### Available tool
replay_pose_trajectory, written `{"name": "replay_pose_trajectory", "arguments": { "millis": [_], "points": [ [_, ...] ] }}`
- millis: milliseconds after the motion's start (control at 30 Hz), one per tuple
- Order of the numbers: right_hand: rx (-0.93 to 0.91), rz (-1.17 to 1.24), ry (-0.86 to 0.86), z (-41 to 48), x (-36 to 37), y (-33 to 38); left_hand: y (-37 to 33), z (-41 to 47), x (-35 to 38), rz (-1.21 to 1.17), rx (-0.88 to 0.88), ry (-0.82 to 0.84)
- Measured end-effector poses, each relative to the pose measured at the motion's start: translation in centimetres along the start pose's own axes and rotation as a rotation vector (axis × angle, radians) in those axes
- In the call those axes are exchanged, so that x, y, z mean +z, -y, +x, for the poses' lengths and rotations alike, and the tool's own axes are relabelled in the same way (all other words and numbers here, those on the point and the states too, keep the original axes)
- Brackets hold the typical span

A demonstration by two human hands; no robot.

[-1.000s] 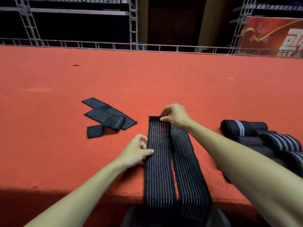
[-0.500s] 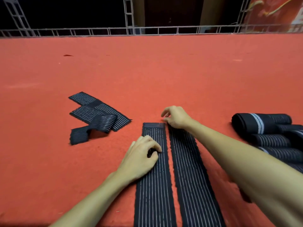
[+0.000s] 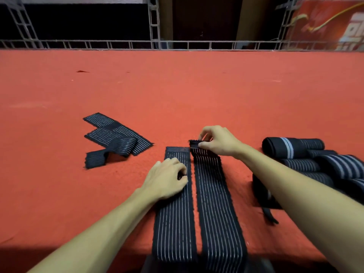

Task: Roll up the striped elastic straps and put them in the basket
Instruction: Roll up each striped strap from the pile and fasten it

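Carpet (image 3: 177, 91): right hand (image 3: 218, 141) pinches strap (image 3: 214, 203); left hand (image 3: 167, 180) touches neighbouring strap (image 3: 175, 223).

Two long black elastic straps with thin white stripes lie side by side: the left strap (image 3: 175, 223) flat, the right strap (image 3: 214, 203) with its far end lifted. A loosely folded strap (image 3: 116, 138) lies further left; rolled straps (image 3: 295, 147) pile at right.

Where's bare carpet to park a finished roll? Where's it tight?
Free: the wide carpet beyond both hands up to the railing; the near-left patch below the folded strap, left of the left hand on the left strap. Tight: between the right strap, pinched by the right hand, and the rolled pile, under the right forearm.
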State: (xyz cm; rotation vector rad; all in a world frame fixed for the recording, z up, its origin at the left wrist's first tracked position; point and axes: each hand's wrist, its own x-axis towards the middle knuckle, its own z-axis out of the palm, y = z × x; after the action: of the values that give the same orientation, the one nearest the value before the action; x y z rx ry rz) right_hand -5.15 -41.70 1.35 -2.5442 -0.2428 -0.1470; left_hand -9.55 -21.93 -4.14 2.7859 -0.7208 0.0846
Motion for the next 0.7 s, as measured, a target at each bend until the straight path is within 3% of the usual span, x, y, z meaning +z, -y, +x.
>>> {"name": "replay_pose_trajectory", "arguments": {
  "millis": [67, 233, 367, 567, 700],
  "points": [
    [-0.003, 0.250, -0.043, -1.9, -1.1, 1.7, -0.8, 0.2, -1.1, 0.005, -0.045, 0.063],
    [0.006, 0.868, -0.004, -6.1, -4.4, 5.3, -3.5, -2.4, -3.4, -0.851, -0.097, 0.153],
    [-0.044, 1.315, -0.148, -8.6, -6.5, 8.2, -5.2, -5.0, -5.2, -1.121, 0.020, 0.185],
    [0.025, 1.211, -0.272, -9.6, -6.6, 10.4, -6.9, -9.0, -8.7, -1.460, 0.121, 0.291],
    [-0.027, 0.686, -0.286, -8.2, -4.9, 9.5, -5.4, -9.8, -9.2, -1.525, 0.069, 0.278]
  ]
}}
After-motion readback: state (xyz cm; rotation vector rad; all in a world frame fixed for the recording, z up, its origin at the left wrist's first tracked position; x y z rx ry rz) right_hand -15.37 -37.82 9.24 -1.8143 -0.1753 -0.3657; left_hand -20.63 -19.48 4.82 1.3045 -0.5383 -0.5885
